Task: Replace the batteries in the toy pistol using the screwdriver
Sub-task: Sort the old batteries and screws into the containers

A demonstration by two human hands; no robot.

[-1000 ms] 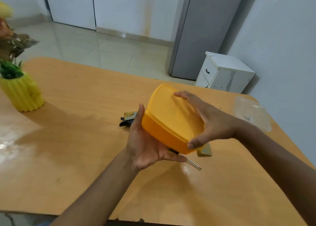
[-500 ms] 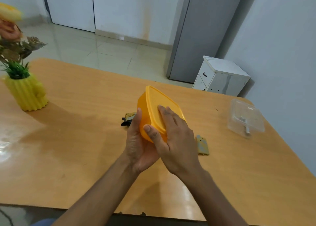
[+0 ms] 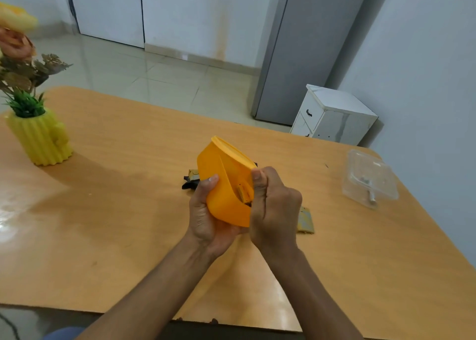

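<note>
While gripped, orange box point(image 3: 221, 185) between both hands' fingers point(image 3: 258, 178).

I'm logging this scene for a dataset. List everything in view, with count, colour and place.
orange container: 1, orange, tilted, held above the table, lid prised partly open
toy pistol: 1, black and gold, on the table behind the container, mostly hidden
gold piece: 1, gold, flat on the table beside the right hand
clear box: 1, transparent, table's right edge
vase: 1, yellow, with flowers, table's left
table: 1, wood-toned
cabinet: 1, white, on the floor
left hand: grips the container
right hand: grips the lid edge
</note>
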